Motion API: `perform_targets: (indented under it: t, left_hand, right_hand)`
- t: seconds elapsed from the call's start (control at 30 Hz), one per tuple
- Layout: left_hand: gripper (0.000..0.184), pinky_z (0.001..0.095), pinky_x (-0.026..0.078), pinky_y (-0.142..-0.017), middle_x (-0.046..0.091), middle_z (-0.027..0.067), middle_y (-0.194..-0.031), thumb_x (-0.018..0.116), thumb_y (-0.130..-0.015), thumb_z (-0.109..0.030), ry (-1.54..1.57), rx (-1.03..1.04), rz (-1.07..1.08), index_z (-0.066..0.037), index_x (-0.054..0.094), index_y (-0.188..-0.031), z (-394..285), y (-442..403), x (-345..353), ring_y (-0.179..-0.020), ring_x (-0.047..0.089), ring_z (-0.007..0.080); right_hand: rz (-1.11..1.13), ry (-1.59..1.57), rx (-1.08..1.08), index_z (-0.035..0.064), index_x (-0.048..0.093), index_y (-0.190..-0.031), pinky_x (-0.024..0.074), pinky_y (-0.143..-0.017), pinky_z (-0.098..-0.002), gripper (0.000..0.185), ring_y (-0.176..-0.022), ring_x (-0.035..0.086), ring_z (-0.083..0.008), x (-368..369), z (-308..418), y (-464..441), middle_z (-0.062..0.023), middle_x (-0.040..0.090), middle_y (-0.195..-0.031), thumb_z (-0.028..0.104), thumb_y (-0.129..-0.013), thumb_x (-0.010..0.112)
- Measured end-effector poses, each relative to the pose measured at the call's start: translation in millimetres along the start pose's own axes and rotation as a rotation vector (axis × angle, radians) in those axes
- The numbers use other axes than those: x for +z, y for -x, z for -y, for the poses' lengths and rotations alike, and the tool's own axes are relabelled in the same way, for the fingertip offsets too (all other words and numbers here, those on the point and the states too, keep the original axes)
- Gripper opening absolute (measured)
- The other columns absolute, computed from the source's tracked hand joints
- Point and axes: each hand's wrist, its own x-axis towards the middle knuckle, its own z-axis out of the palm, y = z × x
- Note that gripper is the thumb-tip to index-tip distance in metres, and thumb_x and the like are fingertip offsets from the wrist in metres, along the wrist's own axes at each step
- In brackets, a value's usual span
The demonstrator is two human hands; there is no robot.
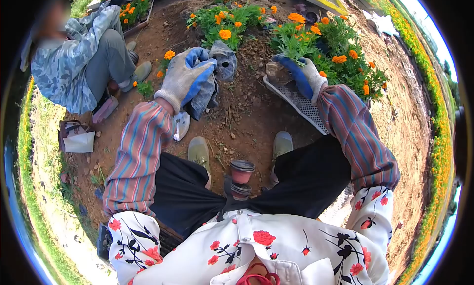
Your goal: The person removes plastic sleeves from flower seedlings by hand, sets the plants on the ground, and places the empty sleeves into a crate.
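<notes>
Head view: left hand (pixel 190 75) pinches crumpled grey plastic (pixel 217 60) — likely light, limp. Right hand (pixel 303 77) curls round a soil plug (pixel 278 74) at the perforated tray's end (pixel 302 105), marigold leaves (pixel 295 44) just above. Plug probably crumbly — cup it from beneath; take plastic by its edge.

The left hand (pixel 185 76) conceals its contact with the grey plastic (pixel 200 100). The right sleeve (pixel 358 137) covers part of the perforated tray (pixel 298 103). The head (pixel 53 18) of the seated person (pixel 66 75) is blurred. The upper edge of view crops the yellow tray (pixel 323 0).
</notes>
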Motion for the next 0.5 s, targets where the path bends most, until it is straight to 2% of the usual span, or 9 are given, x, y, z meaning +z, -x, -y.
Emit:
perform_targets:
  t: [0.03,0.1,0.27,0.4,0.47,0.5]
  left_hand:
    - [0.010,0.0179,0.038,-0.056,0.051,-0.0051,-0.072,0.062,-0.079,-0.010,-0.011,-0.008,0.013,-0.004,0.056,-0.083,1,0,0,-0.064,0.043,0.0010]
    - [0.010,0.0185,0.038,-0.056,0.051,-0.0050,-0.072,0.062,-0.079,-0.010,-0.018,-0.013,0.024,-0.004,0.056,-0.083,2,1,-1,-0.064,0.044,0.0011]
    - [0.012,0.0193,0.040,-0.060,0.052,-0.0039,-0.075,0.062,-0.079,-0.009,-0.265,0.108,0.062,-0.003,0.055,-0.085,10,0,-2,-0.066,0.044,0.0023]
    - [0.011,0.0185,0.040,-0.060,0.051,-0.0043,-0.074,0.062,-0.078,-0.008,-0.225,0.017,0.094,-0.003,0.054,-0.083,6,1,-4,-0.067,0.044,0.0021]
    - [0.011,0.0181,0.039,-0.059,0.051,-0.0046,-0.074,0.062,-0.079,-0.008,-0.197,0.040,0.066,-0.004,0.053,-0.082,2,0,-8,-0.067,0.045,0.0015]
    - [0.010,0.0176,0.039,-0.059,0.050,-0.0050,-0.074,0.062,-0.079,-0.008,-0.169,0.063,0.041,-0.005,0.053,-0.081,0,0,-11,-0.067,0.045,0.0010]
  right_hand:
    - [-0.036,0.152,-0.004,0.0047,0.062,-0.098,0.0438,-0.072,-0.0271,0.031,-0.075,0.055,-0.0122,0,-2,-2,-0.0034,0.061,-0.088,0.031,-0.081,0.061]
    - [-0.013,0.132,-0.044,0.0047,0.064,-0.095,0.0411,-0.070,-0.0254,0.031,-0.075,0.052,-0.0090,-4,-10,-6,-0.0015,0.062,-0.084,0.032,-0.080,0.062]
    - [0.044,0.134,0.030,0.0053,0.064,-0.098,0.0414,-0.070,-0.0259,0.032,-0.075,0.052,-0.0093,-6,-6,5,-0.0019,0.061,-0.088,0.032,-0.080,0.062]
    - [0.069,0.196,0.055,0.0056,0.063,-0.097,0.0427,-0.072,-0.0267,0.031,-0.077,0.054,-0.0107,0,-1,8,-0.0031,0.061,-0.091,0.032,-0.080,0.061]
    - [0.113,0.223,0.123,0.0052,0.057,-0.105,0.0465,-0.075,-0.0269,0.028,-0.090,0.056,-0.0138,7,5,14,-0.0054,0.057,-0.103,0.023,-0.083,0.055]
    - [0.117,0.225,0.130,0.0052,0.057,-0.105,0.0465,-0.075,-0.0269,0.028,-0.090,0.056,-0.0138,9,-2,11,-0.0054,0.057,-0.103,0.023,-0.083,0.055]
